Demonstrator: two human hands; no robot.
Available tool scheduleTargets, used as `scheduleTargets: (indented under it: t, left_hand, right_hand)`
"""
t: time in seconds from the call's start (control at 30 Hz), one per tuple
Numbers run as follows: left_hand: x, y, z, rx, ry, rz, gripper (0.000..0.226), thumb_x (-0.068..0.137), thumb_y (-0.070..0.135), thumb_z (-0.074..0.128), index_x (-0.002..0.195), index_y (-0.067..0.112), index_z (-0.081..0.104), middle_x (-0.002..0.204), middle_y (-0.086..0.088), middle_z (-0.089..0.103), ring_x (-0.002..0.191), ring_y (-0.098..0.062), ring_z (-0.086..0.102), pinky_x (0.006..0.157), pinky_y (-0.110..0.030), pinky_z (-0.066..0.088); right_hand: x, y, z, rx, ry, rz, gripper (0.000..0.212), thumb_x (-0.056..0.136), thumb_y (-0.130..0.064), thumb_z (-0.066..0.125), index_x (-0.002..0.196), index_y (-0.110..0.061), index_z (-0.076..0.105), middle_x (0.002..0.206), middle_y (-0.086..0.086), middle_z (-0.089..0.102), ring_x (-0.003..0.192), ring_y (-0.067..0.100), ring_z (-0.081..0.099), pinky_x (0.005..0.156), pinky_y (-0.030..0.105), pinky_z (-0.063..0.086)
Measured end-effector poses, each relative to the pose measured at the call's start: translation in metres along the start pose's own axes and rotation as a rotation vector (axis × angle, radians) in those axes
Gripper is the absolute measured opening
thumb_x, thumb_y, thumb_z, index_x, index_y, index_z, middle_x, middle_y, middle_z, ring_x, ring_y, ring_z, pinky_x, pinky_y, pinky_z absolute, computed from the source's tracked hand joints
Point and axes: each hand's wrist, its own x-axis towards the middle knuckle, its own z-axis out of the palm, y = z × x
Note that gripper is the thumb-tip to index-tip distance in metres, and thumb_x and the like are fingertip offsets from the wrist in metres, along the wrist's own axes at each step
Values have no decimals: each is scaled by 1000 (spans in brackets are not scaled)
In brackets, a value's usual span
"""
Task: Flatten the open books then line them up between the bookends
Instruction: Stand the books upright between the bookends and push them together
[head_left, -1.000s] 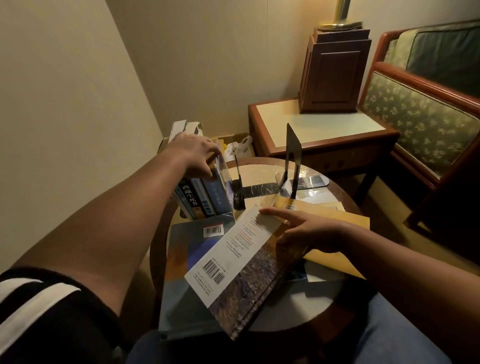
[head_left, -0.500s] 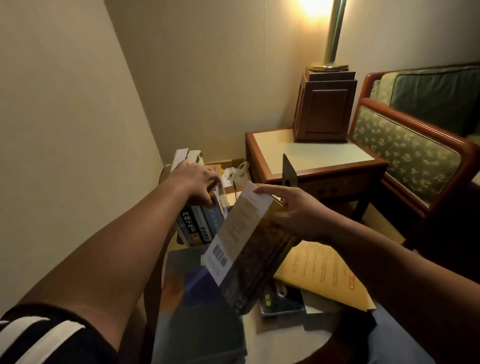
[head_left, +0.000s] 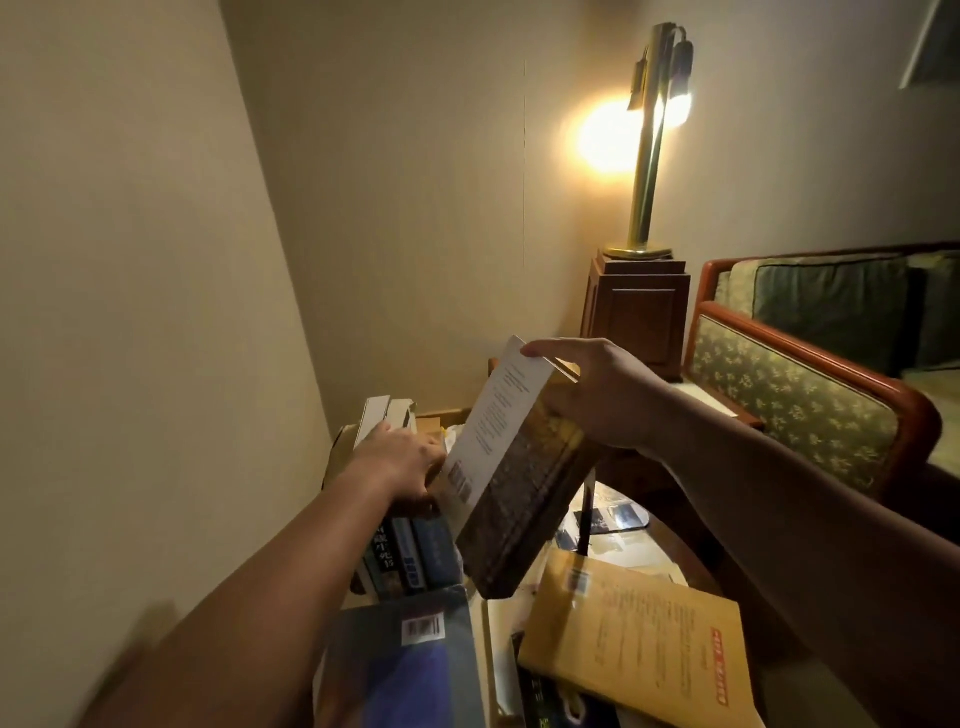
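Dark mottled cover with one white back flap: that was the single book my right grip held by its top end, fingers and thumb closed on it, tilted in the air above the glossy desk. At its 9 o'clock my left grip curled over the tops of the upright books, where I could count three spines, leaning. Two books lay flat: a matte yellow paperback at 5 o'clock and a shiny blue-grey one at 7 o'clock. One thin black bookend stood at 4 o'clock, just behind the held book's lower edge. The gap between it and the row was narrow and mostly hidden. One brass lamp glowed at 12 o'clock.
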Motion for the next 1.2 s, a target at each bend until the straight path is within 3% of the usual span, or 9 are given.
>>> scheduleTargets:
  t: [0.1,0.2,0.3,0.47,0.57,0.73,0.83,0.97,1.2]
  left_hand:
    - [-1,1,0,-17,8,-44,52,78,53,67,125,35,55,124,9,62,113,-16,55,107,-45,31]
    - [-12,4,-2,-73,64,-76,56,75,52,74,123,33,55,113,7,61,101,-17,50,96,-39,42]
    - [-23,8,-6,-128,114,-84,45,79,41,75,119,27,59,107,6,61,101,-15,52,95,-35,47]
    - [-26,11,-5,-54,178,-63,41,80,39,75,115,23,58,112,5,64,112,-16,55,107,-37,36]
    - [-29,4,-5,-50,118,-90,39,80,43,74,112,25,60,116,4,64,118,-19,53,108,-37,35]
    - [-21,-8,0,-244,57,-244,53,67,48,82,112,25,67,133,1,57,144,-28,28,113,-45,28]
    - [-20,-9,1,-237,85,-214,50,67,49,82,107,23,69,118,1,61,131,-24,40,105,-41,36]
    - [-16,-12,4,-172,98,-139,36,69,60,75,93,35,66,97,9,60,118,-19,50,113,-43,31]
    - [-12,-19,9,-184,88,-55,46,66,59,74,108,40,68,92,18,62,110,-14,55,116,-47,25]
  right_hand:
    - [10,-11,-14,26,39,40,46,94,-18,61,136,-37,57,126,-3,60,96,20,64,48,33,51]
    - [21,-24,-27,109,53,102,46,96,-16,62,136,-36,57,121,0,57,86,21,62,55,36,61]
    - [32,-32,-31,190,87,139,46,97,-16,60,137,-37,54,117,2,56,85,23,62,60,43,63]
    - [50,-30,-12,401,134,223,47,97,-13,60,138,-34,53,100,0,51,84,23,61,52,40,60]
    - [58,-17,-2,515,147,283,48,94,-12,61,138,-30,54,104,5,53,91,26,60,59,42,62]
    - [60,13,8,607,121,351,48,94,-11,61,138,-29,52,111,9,54,98,26,59,59,38,62]
    - [62,22,9,618,99,361,49,94,-11,61,138,-30,52,113,9,55,97,26,59,55,36,60]
    - [64,27,14,477,112,286,52,93,-13,62,140,-32,52,114,8,55,98,28,63,58,44,62]
    - [64,32,30,378,81,286,51,94,-16,61,141,-33,51,121,9,56,101,28,64,64,48,62]
